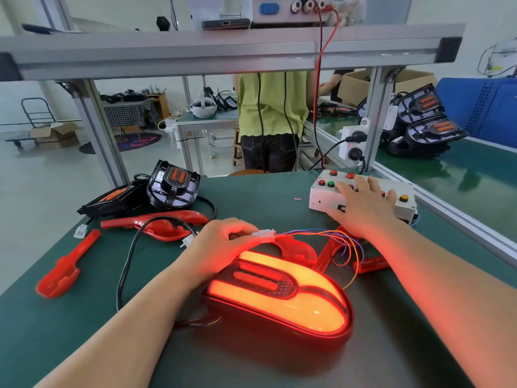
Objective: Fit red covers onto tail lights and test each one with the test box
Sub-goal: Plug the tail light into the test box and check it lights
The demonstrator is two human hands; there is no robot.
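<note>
One tail light [279,298] glowing red-orange on the desk [251,197], your left grip [221,242] pinching the white connector [263,236], your right grip [366,208] flat-fingered on the test box [321,198]

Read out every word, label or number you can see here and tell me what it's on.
Nothing reads clearly.
Paper sign at the top: characters cut by the frame edge, unreadable.
Test box: small black marks on its front, too small.
White plug far left: print blurred.
</note>
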